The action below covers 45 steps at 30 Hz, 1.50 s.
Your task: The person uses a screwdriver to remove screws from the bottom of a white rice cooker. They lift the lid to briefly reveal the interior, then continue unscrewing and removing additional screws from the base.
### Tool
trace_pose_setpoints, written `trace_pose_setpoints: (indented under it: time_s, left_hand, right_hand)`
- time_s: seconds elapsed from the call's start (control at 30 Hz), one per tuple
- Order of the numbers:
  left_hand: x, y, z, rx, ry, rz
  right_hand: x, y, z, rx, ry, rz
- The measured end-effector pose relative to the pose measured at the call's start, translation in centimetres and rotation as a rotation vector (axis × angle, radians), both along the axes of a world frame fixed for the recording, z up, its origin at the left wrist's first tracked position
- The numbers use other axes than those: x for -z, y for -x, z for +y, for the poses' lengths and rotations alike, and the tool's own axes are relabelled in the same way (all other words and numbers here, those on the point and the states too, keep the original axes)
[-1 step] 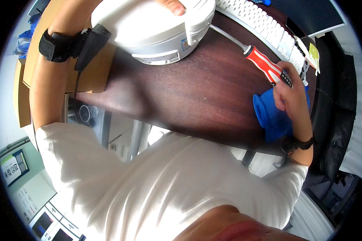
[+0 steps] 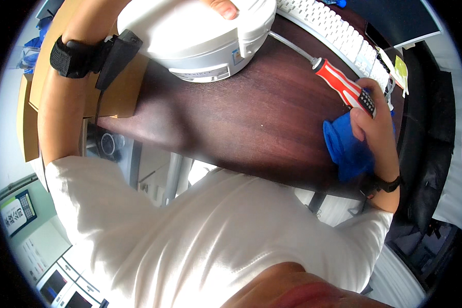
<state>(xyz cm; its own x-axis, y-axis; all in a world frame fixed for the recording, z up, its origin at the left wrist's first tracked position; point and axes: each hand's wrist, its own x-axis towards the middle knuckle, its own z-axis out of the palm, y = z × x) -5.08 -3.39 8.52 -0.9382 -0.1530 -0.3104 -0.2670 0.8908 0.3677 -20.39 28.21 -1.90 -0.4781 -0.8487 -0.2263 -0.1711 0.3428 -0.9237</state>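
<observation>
A white round lidded appliance (image 2: 190, 33) sits at the top of the view. My left hand (image 2: 218, 7) grips it from above, one fingertip pressed on the lid; the other fingers are out of sight. My right hand (image 2: 369, 113) is closed round the red, white and black handle of a screwdriver (image 2: 339, 82), whose steel shaft reaches up-left to the raised tab on the appliance's side; whether the tip touches inside cannot be made out. Under my right hand lies a blue cloth (image 2: 339, 146). A black device (image 2: 118, 59) is strapped at my left wrist.
The dark wooden desk (image 2: 231, 123) holds a white keyboard (image 2: 323, 25), with a monitor (image 2: 410, 18) behind it. Cardboard boxes (image 2: 28, 128) stand at the left. A clear cup (image 2: 110, 143) is on a lower surface at left. A black padded seat (image 2: 423, 154) is at right.
</observation>
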Motion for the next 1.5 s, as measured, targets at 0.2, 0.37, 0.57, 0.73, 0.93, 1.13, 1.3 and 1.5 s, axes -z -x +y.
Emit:
trace_pose_setpoints:
  time_s: [0.2, 0.37, 0.57, 0.73, 0.93, 1.13, 1.3, 1.5]
  left_hand:
    - [1.1, -0.1, -0.8, -0.009, 0.132, 0.041]
    - [1.0, 0.2, -0.6, 0.035, 0.135, 0.034]
    - [1.0, 0.0, -0.2, -0.056, 0.268, -0.006]
    - [2.0, -1.2, -2.4, 0.039, 0.129, 0.092]
    - [2.4, -0.9, -2.4, 0.038, 0.088, 0.096]
    - [2.2, -0.8, -2.0, 0.015, 0.067, 0.079]
    - [2.6, 0.1, -1.5, 0.024, 0.082, 0.092]
    - [2.7, -0.9, -1.9, -0.024, 0.035, 0.133]
  right_hand:
    - [1.2, 0.1, 0.4, -0.114, 0.259, 0.746]
    - [0.2, 0.1, 0.1, 0.063, 0.001, -0.031]
    - [0.5, 1.1, -0.2, -0.074, -0.122, -0.945]
    - [0.1, 0.4, -0.6, -0.124, 0.011, -0.611]
    - [0.7, -0.2, 0.2, -0.137, 0.185, 0.316]
    - [0.4, 1.8, -0.2, -0.203, 0.261, 1.059]
    - [1.4, 2.5, -0.1, -0.246, 0.297, 0.849]
    - [-0.1, 3.6, -1.6, -0.127, -0.067, -0.75]
